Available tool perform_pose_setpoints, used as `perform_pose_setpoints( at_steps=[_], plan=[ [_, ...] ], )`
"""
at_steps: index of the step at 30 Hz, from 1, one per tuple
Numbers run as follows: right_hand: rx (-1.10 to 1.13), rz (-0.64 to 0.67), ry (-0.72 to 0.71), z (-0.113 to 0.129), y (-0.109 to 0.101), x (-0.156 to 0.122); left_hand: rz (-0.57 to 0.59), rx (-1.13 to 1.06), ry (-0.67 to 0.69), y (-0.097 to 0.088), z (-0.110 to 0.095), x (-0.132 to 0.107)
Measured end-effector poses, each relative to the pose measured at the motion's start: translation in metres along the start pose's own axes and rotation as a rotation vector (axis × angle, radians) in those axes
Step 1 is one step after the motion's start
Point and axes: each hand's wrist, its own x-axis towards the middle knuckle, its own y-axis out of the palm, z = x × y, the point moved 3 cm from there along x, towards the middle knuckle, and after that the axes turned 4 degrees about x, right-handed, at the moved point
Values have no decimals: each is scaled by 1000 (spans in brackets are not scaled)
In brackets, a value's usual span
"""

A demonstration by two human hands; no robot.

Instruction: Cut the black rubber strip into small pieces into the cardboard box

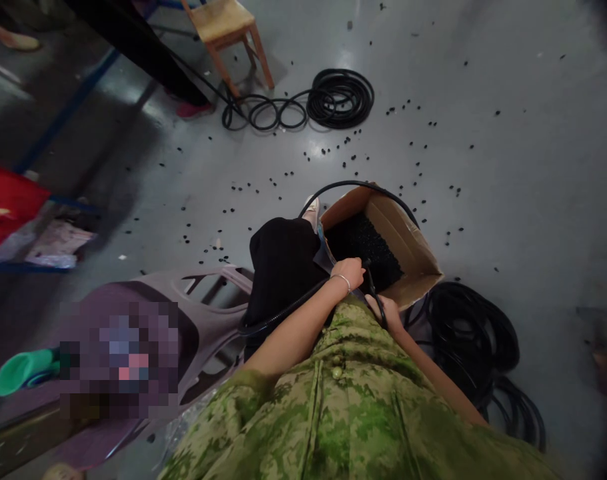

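My left hand [350, 272], a thin bracelet at its wrist, is closed in a fist at the near edge of an open cardboard box [417, 257]. Black hose [375, 293] runs by its fingers, and a small dark piece shows beside them, too small to name. Lower and to the right, my right hand [387, 312] is closed around the same hose. Another stretch of hose passes under my left forearm, and a loop arches over the far side of the box. Many small black pieces [359, 240] fill the bottom of the box.
Coiled black hose [471, 327] lies right of the box, another coil [341, 99] ahead near a wooden chair [223, 20]. Small black pieces are scattered over the floor. Left stand a purple plastic chair [208, 297] and a green object [23, 372]. A person's leg [143, 50] shows upper left.
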Motion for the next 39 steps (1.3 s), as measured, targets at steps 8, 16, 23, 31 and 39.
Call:
perform_pose_setpoints(
  at_steps=[8, 16, 23, 31, 39],
  plan=[
    [205, 108, 104, -9, -3, -2, 16, 54, 82, 0, -5, -4],
    [177, 107, 100, -3, -4, 0, 66, 92, 151, 1, -6, -6],
    [104, 33, 64, 7, 0, 2, 82, 103, 132, -1, -6, -4],
    [-84, -32, -9, -8, 11, 11, 100, 145, 98, 3, -5, 2],
    [220, 2, 44, -2, -2, -2, 41, 114, 93, 0, -5, -5]
  ],
)
